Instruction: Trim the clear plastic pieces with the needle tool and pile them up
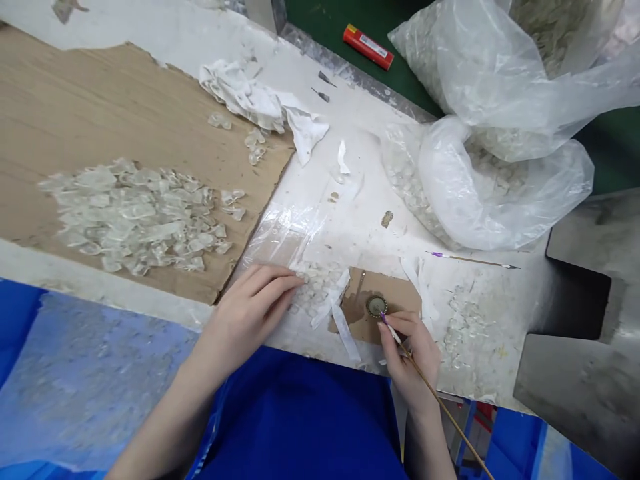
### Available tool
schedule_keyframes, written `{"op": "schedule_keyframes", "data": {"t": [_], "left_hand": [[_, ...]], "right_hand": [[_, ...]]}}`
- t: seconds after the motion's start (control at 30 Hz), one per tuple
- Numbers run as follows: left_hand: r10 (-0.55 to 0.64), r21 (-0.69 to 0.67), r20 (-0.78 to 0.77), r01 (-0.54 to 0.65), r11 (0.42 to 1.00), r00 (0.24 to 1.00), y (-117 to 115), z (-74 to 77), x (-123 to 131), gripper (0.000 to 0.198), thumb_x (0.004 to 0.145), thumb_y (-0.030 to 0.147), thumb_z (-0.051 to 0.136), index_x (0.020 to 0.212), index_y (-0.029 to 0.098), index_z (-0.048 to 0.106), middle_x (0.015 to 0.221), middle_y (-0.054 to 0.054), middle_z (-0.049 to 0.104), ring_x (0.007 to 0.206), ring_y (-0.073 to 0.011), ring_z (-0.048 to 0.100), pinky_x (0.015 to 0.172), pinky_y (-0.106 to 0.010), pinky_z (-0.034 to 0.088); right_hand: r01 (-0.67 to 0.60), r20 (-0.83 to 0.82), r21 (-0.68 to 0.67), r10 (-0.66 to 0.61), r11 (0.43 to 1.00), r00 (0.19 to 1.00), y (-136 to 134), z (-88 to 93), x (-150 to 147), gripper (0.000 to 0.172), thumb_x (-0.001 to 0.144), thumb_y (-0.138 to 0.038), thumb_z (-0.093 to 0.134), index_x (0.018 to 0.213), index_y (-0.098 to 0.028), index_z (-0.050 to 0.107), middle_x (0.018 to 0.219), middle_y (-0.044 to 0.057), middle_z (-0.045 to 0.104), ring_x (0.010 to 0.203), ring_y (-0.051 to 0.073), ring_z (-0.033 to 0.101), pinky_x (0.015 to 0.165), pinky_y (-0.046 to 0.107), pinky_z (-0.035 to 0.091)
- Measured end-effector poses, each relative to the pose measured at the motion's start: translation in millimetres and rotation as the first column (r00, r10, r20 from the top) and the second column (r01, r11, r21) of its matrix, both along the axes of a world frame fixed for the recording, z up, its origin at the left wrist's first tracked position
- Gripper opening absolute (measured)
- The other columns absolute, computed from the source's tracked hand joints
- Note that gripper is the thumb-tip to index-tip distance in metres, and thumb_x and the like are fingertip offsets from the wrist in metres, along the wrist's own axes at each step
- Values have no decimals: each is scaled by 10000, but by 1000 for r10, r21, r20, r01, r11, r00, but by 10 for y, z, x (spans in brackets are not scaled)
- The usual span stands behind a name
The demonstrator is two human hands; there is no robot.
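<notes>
Looking down through the head camera from far away, I can see two bare hands at a white work table [365,143]. The right hand [407,357] is closed in a pinch on a thin wooden stick [431,389], the way you hold a pencil, and the stick's purple end touches a round brass disc [376,306]. That disc lies flat on a small piece of brown cardboard [395,293], near the table's front edge and right by the fingers. The left hand [247,313] is not gripping anything. Its fingers sit close together and rest on the edge of a small heap of clear bits [315,287], just beside the cardboard. I cannot tell what the bits are made of, but they look like thin plastic or glass. A good way to work here, I think, is to keep the disc still, hold the stick short near its tip, and move slowly so the tip does not slip off. Keeping the left hand low and close helps too. A big pile of clear bits [135,220] lies on a wide cardboard sheet [60,113], a second stick with a purple end [473,261] lies on the table, and full plastic bags [493,187] sit behind it.
</notes>
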State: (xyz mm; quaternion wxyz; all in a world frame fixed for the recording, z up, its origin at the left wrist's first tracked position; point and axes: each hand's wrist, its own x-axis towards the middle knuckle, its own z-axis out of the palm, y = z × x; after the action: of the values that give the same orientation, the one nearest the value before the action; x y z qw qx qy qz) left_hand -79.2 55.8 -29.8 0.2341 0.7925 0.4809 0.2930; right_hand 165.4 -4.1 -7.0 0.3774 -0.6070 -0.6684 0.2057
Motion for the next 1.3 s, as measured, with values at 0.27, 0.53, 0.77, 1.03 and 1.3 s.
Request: {"op": "schedule_keyframes", "data": {"t": [0.27, 0.53, 0.77, 1.03, 1.3], "left_hand": [[111, -57, 135, -104, 993, 985, -45, 74, 117, 171, 939, 61, 605, 929, 203, 700, 889, -45, 736, 828, -213, 704, 752, -323, 589], [234, -496, 615, 138, 857, 753, -253, 461, 398, 137, 862, 112, 763, 864, 228, 836, 866, -37, 768, 711, -147, 738, 547, -165, 574], [222, -491, 749, 299, 818, 624, -292, 581, 488, 245, 831, 71, 800, 994, 249, 839, 805, -38, 802, 678, -148, 767, 634, -177, 640], [158, -436, 712, 255, 863, 684, -292, 621, 480, 81, 849, 103, 793, 837, 179, 818, 859, -72, 824, 732, -148, 792, 708, -154, 639], [244, -463, 787, 281, 841, 566, -330, 609, 561, 86, 812, 245, 852, 843, 191, 792, 668, -35, 807, 576, -146, 760, 590, -165, 633]], "right_hand": [[60, -176, -31, -64, 998, 982, 23, -3, -15, 214, 857, -21, 648, 900, -231, 652, 788, 6, 682, 686, 143, 673, 569, 224, 541], [107, -553, -41, -111, 993, 825, -151, 275, -203, 82, 1009, -209, 554, 996, -245, 626, 707, 4, 640, 581, 158, 606, 468, 264, 503], [24, -695, 105, 56, 994, 717, -132, 457, -367, 106, 1011, -163, 547, 1047, -148, 645, 698, -6, 584, 542, 120, 539, 474, 269, 447], [13, -660, 116, 67, 993, 748, -179, 449, -319, 115, 1022, -152, 543, 1083, -141, 640, 735, -1, 600, 563, 119, 514, 497, 278, 433], [-28, -648, 138, 111, 990, 754, -207, 429, -321, 127, 1011, -123, 540, 1099, -132, 630, 754, 8, 594, 563, 114, 512, 484, 279, 413]]}}
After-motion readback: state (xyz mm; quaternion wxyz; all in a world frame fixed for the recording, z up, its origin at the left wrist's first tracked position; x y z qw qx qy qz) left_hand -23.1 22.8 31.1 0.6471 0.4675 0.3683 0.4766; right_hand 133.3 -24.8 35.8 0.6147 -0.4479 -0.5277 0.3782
